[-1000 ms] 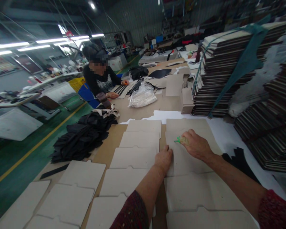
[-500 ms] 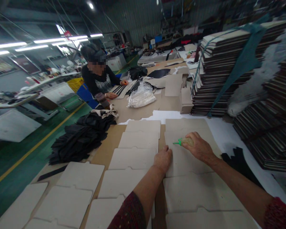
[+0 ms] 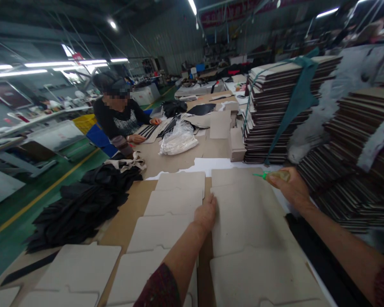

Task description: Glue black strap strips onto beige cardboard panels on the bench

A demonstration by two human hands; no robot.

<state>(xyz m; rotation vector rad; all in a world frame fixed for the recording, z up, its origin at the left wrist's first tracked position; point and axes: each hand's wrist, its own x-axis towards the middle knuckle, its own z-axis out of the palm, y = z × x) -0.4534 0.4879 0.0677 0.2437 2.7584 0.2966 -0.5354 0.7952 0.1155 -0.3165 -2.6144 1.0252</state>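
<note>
My right hand (image 3: 295, 191) is wrapped round a squeeze bottle (image 3: 280, 175) with a thin green nozzle. It is held over the right edge of the far beige boards, with the nozzle pointing left. My left hand (image 3: 206, 214) is closed at the left edge of a beige board (image 3: 235, 217), its fingertips on that edge. The undersides of those fingers are hidden. More beige boards with small tabs overlap in a column (image 3: 173, 202) to the left and towards me.
Black fabric pieces (image 3: 83, 200) lie heaped at the left. Tall tied stacks of boards (image 3: 275, 111) stand at the back right. Across the table a co-worker (image 3: 118, 115) handles striped pieces, near a clear plastic bag (image 3: 179, 138). A black strip (image 3: 320, 260) lies under my right forearm.
My right hand has moved right with the bottle, from above the board's left part to its right edge. My left hand stays at the left edge. The view has shifted right.
</note>
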